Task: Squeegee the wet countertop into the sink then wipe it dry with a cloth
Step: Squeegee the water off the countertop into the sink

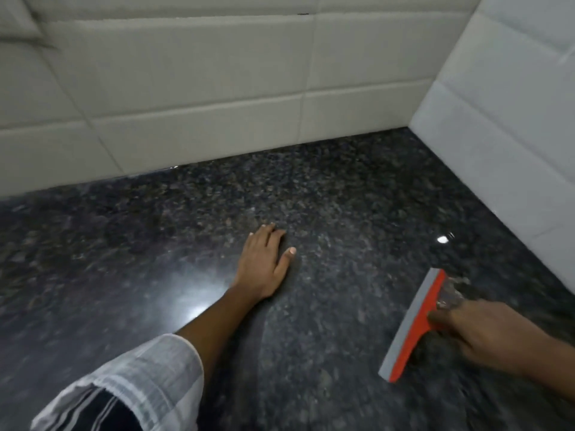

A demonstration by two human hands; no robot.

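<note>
A dark speckled granite countertop [155,250] fills the lower part of the head view and shines with reflected light. My right hand [485,334] grips an orange squeegee [415,325] with a grey rubber blade, set on the counter at the right with the blade facing left. My left hand [264,262] lies flat on the counter near the middle, palm down, fingers pointing away from me. No sink and no cloth show in this view.
White tiled walls [199,98] close off the counter at the back and on the right [510,126], meeting in a corner at the upper right. A small bright glint [442,239] lies on the counter near the right wall.
</note>
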